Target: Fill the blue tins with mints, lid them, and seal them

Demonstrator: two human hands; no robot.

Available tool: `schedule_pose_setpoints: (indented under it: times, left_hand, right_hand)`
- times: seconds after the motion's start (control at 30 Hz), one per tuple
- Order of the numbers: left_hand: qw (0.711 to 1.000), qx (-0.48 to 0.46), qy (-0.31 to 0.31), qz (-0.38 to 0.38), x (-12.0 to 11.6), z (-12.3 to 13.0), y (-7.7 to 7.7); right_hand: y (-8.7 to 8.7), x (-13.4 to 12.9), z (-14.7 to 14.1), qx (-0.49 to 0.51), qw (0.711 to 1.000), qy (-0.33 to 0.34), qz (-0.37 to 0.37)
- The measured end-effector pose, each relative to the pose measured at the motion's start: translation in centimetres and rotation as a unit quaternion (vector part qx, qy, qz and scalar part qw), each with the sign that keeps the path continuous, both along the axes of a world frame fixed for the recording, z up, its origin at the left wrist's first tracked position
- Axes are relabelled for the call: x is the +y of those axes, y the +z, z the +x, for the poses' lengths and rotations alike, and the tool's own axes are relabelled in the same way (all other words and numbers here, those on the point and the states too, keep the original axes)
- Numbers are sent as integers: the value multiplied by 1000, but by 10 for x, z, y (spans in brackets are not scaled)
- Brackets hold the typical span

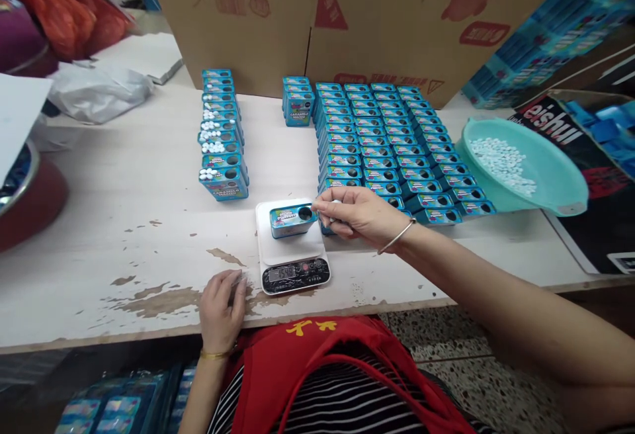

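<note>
A white digital scale point(292, 249) lies near the table's front edge, its display lit. On its plate stands a blue tin point(292, 221) with a dark round opening at the right of its top. My right hand point(344, 211) is at the tin's right end, fingers curled and pinched round small white candies. My left hand point(222, 305) rests on the table edge left of the scale, thumb and fingers apart, holding nothing visible. Left of the scale runs a column of blue tins point(225, 186), several with white candies on top. Many more tins point(380, 174) stand in rows at the right.
A turquoise basin point(563, 179) with white candies sits at the right. Behind stands a large cardboard box point(278, 37). A small group of tins point(298, 108) is before it. A red bowl point(42, 199) and a plastic bag point(99, 93) are at the left.
</note>
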State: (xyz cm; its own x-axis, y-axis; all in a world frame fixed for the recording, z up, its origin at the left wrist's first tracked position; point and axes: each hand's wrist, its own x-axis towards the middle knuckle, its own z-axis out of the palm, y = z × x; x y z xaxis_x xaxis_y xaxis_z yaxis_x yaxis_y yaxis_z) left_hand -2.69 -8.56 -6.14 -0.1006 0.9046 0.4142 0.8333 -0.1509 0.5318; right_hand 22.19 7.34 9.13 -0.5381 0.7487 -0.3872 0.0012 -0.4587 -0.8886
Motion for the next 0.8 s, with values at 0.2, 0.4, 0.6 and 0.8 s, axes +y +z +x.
schedule_pose_setpoints:
  times: [0.2, 0.4, 0.6, 0.8]
  left_hand:
    - [1000, -28, -1, 9, 1, 1, 9]
    - [993, 73, -83, 49, 54, 25, 74]
    - [949, 205, -236, -42, 157, 36, 121]
    - [946, 268, -154, -95, 309, 46, 124]
  right_hand:
    - [3, 4, -5, 34, 999, 0, -15]
    - [-20, -22, 9, 82, 987, 17, -137]
    - [-70, -69, 35, 59, 974, -15, -217]
    - [-132, -100, 62, 10, 963, -113, -243]
